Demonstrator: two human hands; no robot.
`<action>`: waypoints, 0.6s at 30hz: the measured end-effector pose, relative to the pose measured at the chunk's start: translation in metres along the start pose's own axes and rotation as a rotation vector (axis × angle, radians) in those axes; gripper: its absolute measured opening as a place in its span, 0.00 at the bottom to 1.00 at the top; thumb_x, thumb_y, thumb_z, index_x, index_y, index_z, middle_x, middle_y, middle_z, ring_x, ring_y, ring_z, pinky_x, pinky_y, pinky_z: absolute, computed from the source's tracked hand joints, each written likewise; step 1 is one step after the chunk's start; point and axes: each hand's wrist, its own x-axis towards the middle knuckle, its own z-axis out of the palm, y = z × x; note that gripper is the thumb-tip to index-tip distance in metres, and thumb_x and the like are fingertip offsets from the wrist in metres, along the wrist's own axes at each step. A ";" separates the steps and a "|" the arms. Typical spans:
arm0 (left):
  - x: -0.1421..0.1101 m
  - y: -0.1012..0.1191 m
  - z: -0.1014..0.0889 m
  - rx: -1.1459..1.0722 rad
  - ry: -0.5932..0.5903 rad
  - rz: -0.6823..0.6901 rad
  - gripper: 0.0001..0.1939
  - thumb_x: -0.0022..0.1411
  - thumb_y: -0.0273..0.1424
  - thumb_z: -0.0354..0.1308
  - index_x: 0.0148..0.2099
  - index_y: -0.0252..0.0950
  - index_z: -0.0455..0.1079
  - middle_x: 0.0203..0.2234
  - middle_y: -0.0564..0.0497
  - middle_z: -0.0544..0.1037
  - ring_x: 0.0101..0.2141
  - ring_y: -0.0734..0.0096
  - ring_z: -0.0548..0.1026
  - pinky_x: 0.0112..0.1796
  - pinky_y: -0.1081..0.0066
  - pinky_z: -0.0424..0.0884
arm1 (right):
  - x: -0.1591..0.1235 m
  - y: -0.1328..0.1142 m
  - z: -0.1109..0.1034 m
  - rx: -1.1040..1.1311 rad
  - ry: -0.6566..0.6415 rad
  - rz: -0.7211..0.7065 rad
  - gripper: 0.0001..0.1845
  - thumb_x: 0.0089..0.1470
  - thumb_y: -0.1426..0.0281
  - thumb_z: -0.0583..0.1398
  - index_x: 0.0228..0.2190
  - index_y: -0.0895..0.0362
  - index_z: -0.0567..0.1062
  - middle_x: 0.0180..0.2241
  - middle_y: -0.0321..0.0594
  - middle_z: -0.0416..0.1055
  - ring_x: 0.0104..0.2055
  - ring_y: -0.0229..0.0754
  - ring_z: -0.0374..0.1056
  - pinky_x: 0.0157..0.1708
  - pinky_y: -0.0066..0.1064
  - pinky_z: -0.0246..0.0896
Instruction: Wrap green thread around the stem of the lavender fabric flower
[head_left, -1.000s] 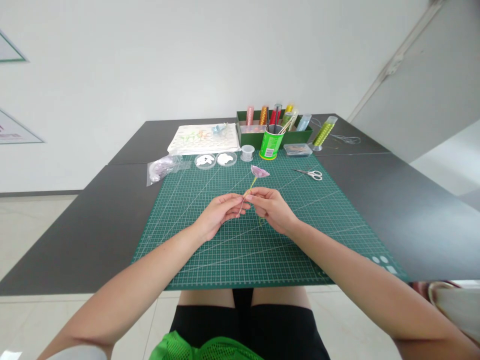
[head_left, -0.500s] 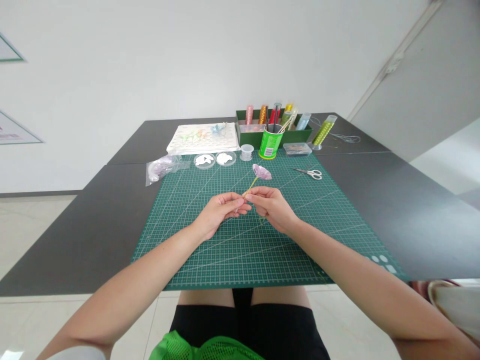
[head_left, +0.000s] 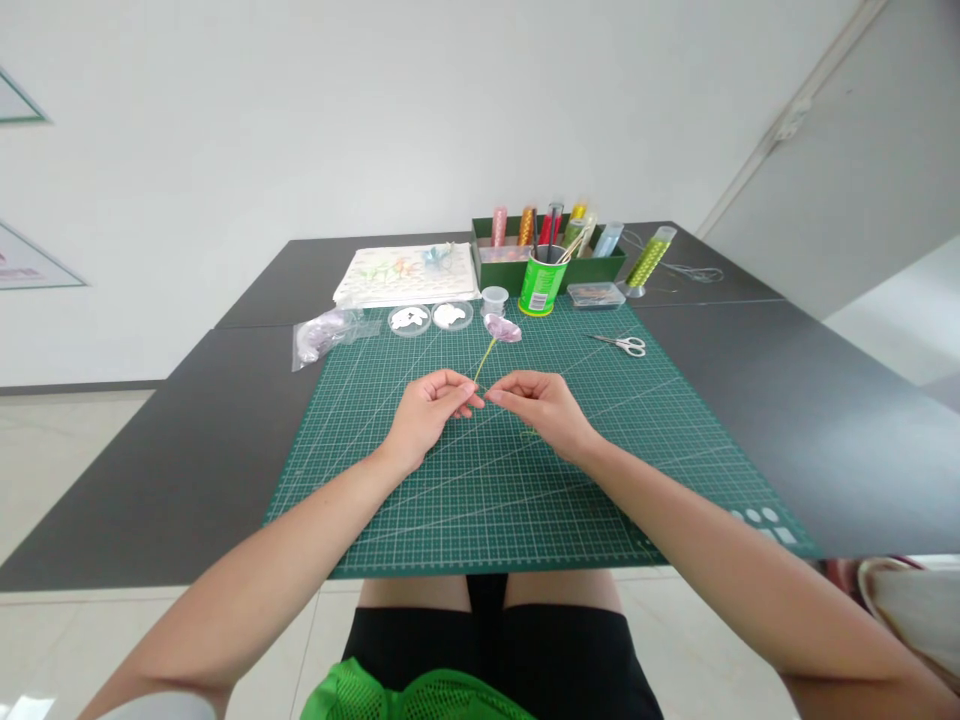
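My left hand [head_left: 429,412] pinches the thin stem of a handmade purple flower [head_left: 502,328] between thumb and forefinger. The flower leans up and to the right, with green wrapping along its stem. Just right of the stem, my right hand [head_left: 541,405] is closed in a pinch, its fingertips a small gap away from the left hand's. A fine green thread [head_left: 529,433] shows under the right hand and seems to run from its fingers, though the pinched part is too small to see clearly. Both hands are over the green cutting mat [head_left: 450,520].
White-handled scissors [head_left: 628,346] lie at the mat's right. Along the back are a green can [head_left: 541,285] of tools, a dark green box [head_left: 510,275] of thread spools, a clear case [head_left: 596,296], two dishes of white pieces [head_left: 409,319], a plastic bag [head_left: 322,338] and a green thread spool [head_left: 651,260].
The flower has moved left and slightly up with my left hand. My hands were together on the stem; now the right fingertips are apart from it.
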 end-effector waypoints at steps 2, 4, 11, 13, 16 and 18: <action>0.001 0.001 -0.002 0.058 0.030 0.030 0.12 0.58 0.40 0.67 0.33 0.36 0.75 0.26 0.50 0.82 0.27 0.70 0.75 0.34 0.68 0.71 | 0.000 -0.001 -0.004 -0.062 -0.034 -0.030 0.17 0.52 0.55 0.69 0.29 0.57 0.83 0.16 0.29 0.57 0.21 0.32 0.47 0.22 0.29 0.40; 0.001 0.002 -0.003 0.124 0.052 0.056 0.11 0.59 0.39 0.65 0.32 0.37 0.75 0.24 0.51 0.81 0.25 0.70 0.74 0.32 0.68 0.70 | -0.001 -0.004 -0.008 -0.107 -0.101 -0.049 0.16 0.53 0.56 0.69 0.29 0.57 0.85 0.16 0.31 0.59 0.21 0.32 0.47 0.22 0.29 0.39; -0.005 0.005 -0.001 0.518 0.045 0.122 0.07 0.62 0.33 0.60 0.31 0.38 0.73 0.20 0.55 0.78 0.20 0.72 0.71 0.27 0.71 0.61 | -0.006 -0.022 -0.027 -0.087 -0.251 -0.090 0.16 0.54 0.56 0.68 0.33 0.55 0.88 0.18 0.37 0.68 0.20 0.32 0.48 0.20 0.30 0.38; -0.007 0.005 0.000 0.613 0.040 0.156 0.06 0.61 0.30 0.61 0.30 0.39 0.74 0.20 0.56 0.77 0.21 0.71 0.71 0.28 0.71 0.61 | -0.006 -0.025 -0.032 -0.071 -0.249 -0.087 0.16 0.53 0.55 0.69 0.33 0.55 0.88 0.17 0.36 0.66 0.19 0.32 0.47 0.19 0.30 0.38; -0.010 0.007 0.003 0.728 0.014 0.181 0.05 0.59 0.27 0.61 0.30 0.40 0.75 0.19 0.57 0.76 0.21 0.71 0.70 0.28 0.70 0.58 | -0.006 -0.028 -0.036 -0.069 -0.237 -0.093 0.17 0.53 0.54 0.69 0.33 0.54 0.88 0.17 0.36 0.66 0.20 0.33 0.48 0.19 0.30 0.39; -0.011 0.008 0.004 0.785 -0.018 0.186 0.06 0.60 0.26 0.61 0.30 0.40 0.75 0.18 0.58 0.75 0.21 0.71 0.69 0.29 0.70 0.58 | -0.005 -0.028 -0.038 -0.076 -0.213 -0.112 0.16 0.53 0.55 0.69 0.35 0.54 0.89 0.17 0.36 0.67 0.21 0.34 0.51 0.20 0.30 0.43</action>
